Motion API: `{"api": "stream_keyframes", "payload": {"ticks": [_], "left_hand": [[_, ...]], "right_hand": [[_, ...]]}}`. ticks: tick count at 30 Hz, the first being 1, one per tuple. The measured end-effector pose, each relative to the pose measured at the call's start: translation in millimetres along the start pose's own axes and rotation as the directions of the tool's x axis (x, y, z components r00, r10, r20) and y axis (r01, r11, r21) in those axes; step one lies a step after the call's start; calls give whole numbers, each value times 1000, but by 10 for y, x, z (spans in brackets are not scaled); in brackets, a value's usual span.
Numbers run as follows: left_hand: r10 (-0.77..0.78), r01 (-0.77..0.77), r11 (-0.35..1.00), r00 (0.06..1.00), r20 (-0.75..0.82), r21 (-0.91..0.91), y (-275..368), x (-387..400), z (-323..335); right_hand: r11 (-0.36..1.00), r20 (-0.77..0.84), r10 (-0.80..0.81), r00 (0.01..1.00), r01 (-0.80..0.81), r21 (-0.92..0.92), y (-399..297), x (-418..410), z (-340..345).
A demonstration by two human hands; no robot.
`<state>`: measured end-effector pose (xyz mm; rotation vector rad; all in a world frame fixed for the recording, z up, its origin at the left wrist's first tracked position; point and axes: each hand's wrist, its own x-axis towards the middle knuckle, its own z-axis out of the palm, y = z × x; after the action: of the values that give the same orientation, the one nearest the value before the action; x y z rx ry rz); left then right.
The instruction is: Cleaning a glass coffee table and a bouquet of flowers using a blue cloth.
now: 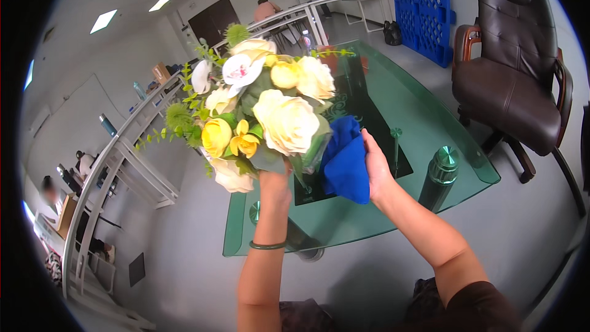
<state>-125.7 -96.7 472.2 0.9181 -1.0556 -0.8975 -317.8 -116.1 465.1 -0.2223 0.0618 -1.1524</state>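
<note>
A bouquet of white and yellow artificial-looking flowers [286,120] with green leaves is raised over the near left part of a green glass table [396,74]. My left hand [276,175] is under the bouquet, its fingers mostly hidden by the blooms; the wrist wears a dark green bangle [267,245]. In my right hand [377,161] is a folded blue cloth [345,161], held against the bouquet's right side. Whatever the flowers stand in is hidden, apart from a clear, shiny bit beside the cloth.
A black patterned panel [368,129] shows at the glass table's middle. A plastic bottle [308,41] stands at its far end. To the right is a brown leather office chair [511,87], with a blue plastic pallet [421,14] behind. White tables [115,140] and several people are farther off.
</note>
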Motion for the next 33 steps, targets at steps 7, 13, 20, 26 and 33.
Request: {"api": "stream_keyframes", "payload": {"ticks": [7, 13, 20, 26, 33], "left_hand": [[58, -14, 972, 982, 182, -233, -110, -297, 749], [37, 8, 963, 986, 164, -269, -176, -279, 750], [117, -105, 992, 967, 226, -63, -232, -315, 714], [18, 49, 949, 978, 206, -312, 39, -396, 715], [255, -268, 963, 929, 267, 16, 181, -348, 563]], "right_hand": [[974, 9, -203, 979, 202, -101, -36, -146, 190], [819, -93, -440, 893, 357, -449, 208, -380, 339], [617, 164, -587, 793, 569, -544, 82, -268, 158], [372, 396, -533, 748, 627, -684, -124, -327, 201], [-379, 712, -533, 456, 624, -684, 256, -415, 92]]}}
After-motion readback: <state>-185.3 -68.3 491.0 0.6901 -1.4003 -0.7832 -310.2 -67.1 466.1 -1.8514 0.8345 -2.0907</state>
